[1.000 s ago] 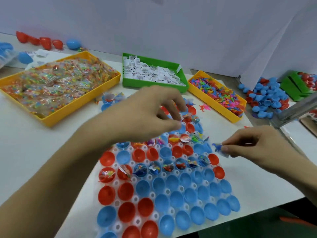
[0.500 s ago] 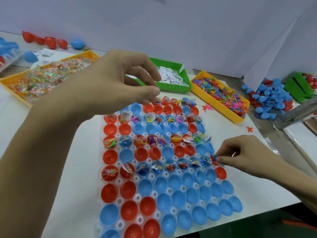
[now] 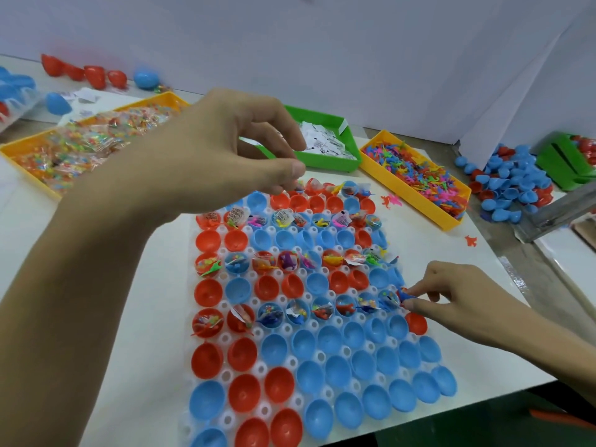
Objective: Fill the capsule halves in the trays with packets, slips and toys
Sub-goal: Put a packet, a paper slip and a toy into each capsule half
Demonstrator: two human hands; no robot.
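**Two hands, one tray of little cups**

Two hands work over the tray of red and blue capsule halves. The left hand floats high above the far rows, thumb and finger curled close as if pinching. I cannot tell if it holds anything. It looks to be heading for the green bin of paper slips just past its fingertips, likely to fetch more.

The right hand is low, at the right end of a filled row. Its fingertips pinch a small blue and red piece, maybe a toy, right over the last cup there. Holding it by the tips helps it drop into such a small cup.

Every other row is filled, the rows between them bare. All the cups below the right hand wait, so much of the job is left.

The yellow bin of packets sits under the left arm, and the yellow bin of toys sits beyond the right hand. Both are close, so each hand has a short reach.
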